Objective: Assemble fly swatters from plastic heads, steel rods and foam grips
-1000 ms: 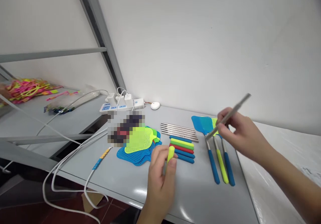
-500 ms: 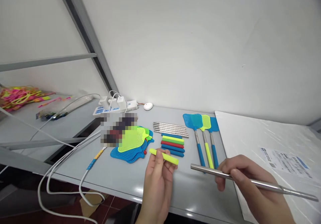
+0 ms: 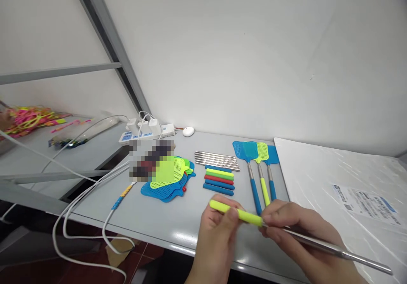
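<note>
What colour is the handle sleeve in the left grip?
The handle sleeve is plain yellow-green, seen best in the head view.

A white wall fills the upper frame, crossed at left by a grey metal rack; light glints on the grey tabletop, reddish floor tiles at lower left.

Label on white package: print unreadable.

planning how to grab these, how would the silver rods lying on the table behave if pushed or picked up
The silver rods may roll if pushed, since they look round and lie on a flat tabletop. They are probably stiff: the similar rod in the right hand shows no bend. Their shiny surface suggests they could be slippery.
</note>
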### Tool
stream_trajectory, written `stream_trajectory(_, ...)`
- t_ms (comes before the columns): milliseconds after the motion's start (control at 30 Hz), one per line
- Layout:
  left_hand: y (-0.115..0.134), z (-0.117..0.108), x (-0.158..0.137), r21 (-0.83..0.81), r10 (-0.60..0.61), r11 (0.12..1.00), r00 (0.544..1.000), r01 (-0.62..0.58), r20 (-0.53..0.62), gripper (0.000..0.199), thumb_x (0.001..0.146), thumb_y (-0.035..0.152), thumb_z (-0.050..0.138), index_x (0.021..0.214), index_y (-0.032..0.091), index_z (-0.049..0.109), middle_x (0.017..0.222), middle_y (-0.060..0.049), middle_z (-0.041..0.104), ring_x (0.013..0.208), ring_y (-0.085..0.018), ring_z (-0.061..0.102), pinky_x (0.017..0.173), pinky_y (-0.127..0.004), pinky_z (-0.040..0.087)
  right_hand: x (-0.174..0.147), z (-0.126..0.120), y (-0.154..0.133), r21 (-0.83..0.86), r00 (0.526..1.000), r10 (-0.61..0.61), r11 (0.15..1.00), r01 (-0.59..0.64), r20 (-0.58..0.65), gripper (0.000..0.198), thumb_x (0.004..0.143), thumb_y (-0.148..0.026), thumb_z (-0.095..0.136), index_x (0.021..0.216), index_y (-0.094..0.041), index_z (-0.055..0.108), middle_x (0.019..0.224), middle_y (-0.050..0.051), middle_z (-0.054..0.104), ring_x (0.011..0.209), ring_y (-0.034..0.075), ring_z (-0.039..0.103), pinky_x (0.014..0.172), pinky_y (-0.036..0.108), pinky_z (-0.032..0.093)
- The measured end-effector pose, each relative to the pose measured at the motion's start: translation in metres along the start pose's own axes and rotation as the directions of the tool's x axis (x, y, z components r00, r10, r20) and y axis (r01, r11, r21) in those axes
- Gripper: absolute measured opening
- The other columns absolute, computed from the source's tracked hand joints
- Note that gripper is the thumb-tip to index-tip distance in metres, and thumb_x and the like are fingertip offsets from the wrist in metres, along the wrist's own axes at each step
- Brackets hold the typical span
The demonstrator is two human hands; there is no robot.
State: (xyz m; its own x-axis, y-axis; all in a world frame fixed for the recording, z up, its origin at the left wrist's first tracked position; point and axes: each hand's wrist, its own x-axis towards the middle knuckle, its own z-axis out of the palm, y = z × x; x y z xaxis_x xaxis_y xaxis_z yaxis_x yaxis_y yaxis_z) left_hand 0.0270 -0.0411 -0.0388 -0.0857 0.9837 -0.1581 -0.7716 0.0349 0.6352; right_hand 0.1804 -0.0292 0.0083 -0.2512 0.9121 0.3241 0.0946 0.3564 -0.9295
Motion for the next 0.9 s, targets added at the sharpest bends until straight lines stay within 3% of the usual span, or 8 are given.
stream_trajectory(133,0.010,-0.018,-0.002,0.264,-0.151,0.959,0.974,0.103,0.168,0.032,0.071,0.037,0.082,0.078,0.016,0.058,0.075,-0.001,0.062,0.060,-0.011,0.056,0.060,-0.024,0.045,0.010,-0.005,-0.005,-0.118,0.988,0.076,0.991,-0.060,0.137,0.013,0.085,-0.034,0.065,0.075,-0.026,0.068,0.069,0.002,0.062,0.063,0.016,0.058,0.055,0.026,0.046)
stream_trajectory(233,0.028,-0.026,-0.002,0.601,-0.224,0.796,0.959,0.076,0.175,0.029,0.078,0.042,0.074,0.081,0.016,0.060,0.069,0.001,0.056,0.052,-0.008,0.047,0.050,-0.022,0.036,0.019,-0.002,-0.002,-0.134,0.979,0.180,0.977,-0.166,0.098,0.017,0.081,-0.039,0.070,0.072,-0.025,0.066,0.071,0.001,0.056,0.065,0.015,0.054,0.058,0.025,0.045)
stream_trajectory(333,0.041,-0.027,-0.004,0.798,-0.219,0.602,0.951,-0.043,0.216,0.032,0.090,0.048,0.056,0.084,0.017,0.060,0.063,0.003,0.048,0.055,-0.009,0.040,0.051,-0.022,0.030,0.033,0.008,0.002,0.145,0.978,0.201,0.967,-0.208,0.062,0.028,0.083,-0.049,0.064,0.072,-0.024,0.063,0.080,0.003,0.055,0.077,0.018,0.056,0.066,0.029,0.048)
stream_trajectory(400,0.041,-0.028,-0.006,0.822,-0.211,0.564,0.949,-0.078,0.234,0.037,0.091,0.053,0.051,0.084,0.017,0.059,0.060,0.003,0.047,0.054,-0.009,0.038,0.050,-0.022,0.027,0.043,0.018,0.000,0.454,0.958,0.280,0.846,-0.279,0.065,0.037,0.090,-0.054,0.052,0.071,-0.023,0.058,0.070,0.001,0.049,0.065,0.016,0.052,0.062,0.030,0.048)
stream_trajectory(533,0.032,-0.030,-0.006,0.706,-0.206,0.708,0.957,0.003,0.203,0.043,0.086,0.059,0.056,0.082,0.016,0.057,0.054,0.002,0.051,0.046,-0.009,0.041,0.046,-0.022,0.027,0.055,0.040,-0.013,0.778,0.889,0.454,0.537,-0.326,0.059,0.041,0.094,-0.051,0.047,0.065,-0.022,0.048,0.051,-0.009,0.017,0.043,0.008,0.015,0.041,0.023,0.033)
stream_trajectory(700,0.037,-0.030,0.002,0.168,-0.093,0.983,0.989,0.073,0.117,0.052,0.093,0.063,0.036,0.080,0.016,0.056,0.065,-0.004,0.058,0.057,-0.017,0.057,0.048,-0.025,0.041,0.048,0.078,-0.023,0.852,0.924,0.383,0.480,-0.210,0.012,0.044,0.092,-0.055,0.047,0.062,-0.023,0.044,0.046,-0.010,0.018,0.039,0.008,0.014,0.038,0.022,0.026)
stream_trajectory(800,0.050,-0.030,0.006,-0.095,-0.045,0.994,0.998,0.050,0.053,0.053,0.096,0.059,0.029,0.077,0.016,0.055,0.072,-0.005,0.058,0.067,-0.018,0.056,0.056,-0.027,0.046,0.043,0.102,-0.019,0.874,0.941,0.339,0.462,-0.152,-0.015,0.046,0.092,-0.056,0.047,0.061,-0.023,0.043,0.043,-0.010,0.019,0.038,0.008,0.017,0.039,0.023,0.027)
stream_trajectory(900,0.065,-0.030,0.005,-0.154,-0.001,0.988,1.000,-0.002,-0.014,0.055,0.096,0.058,0.028,0.075,0.016,0.056,0.071,-0.006,0.057,0.068,-0.017,0.054,0.063,-0.028,0.047,0.048,0.120,-0.015,0.887,0.935,0.353,0.443,-0.131,-0.038,0.045,0.093,-0.054,0.047,0.061,-0.022,0.043,0.041,-0.011,0.020,0.037,0.007,0.015,0.040,0.022,0.028)
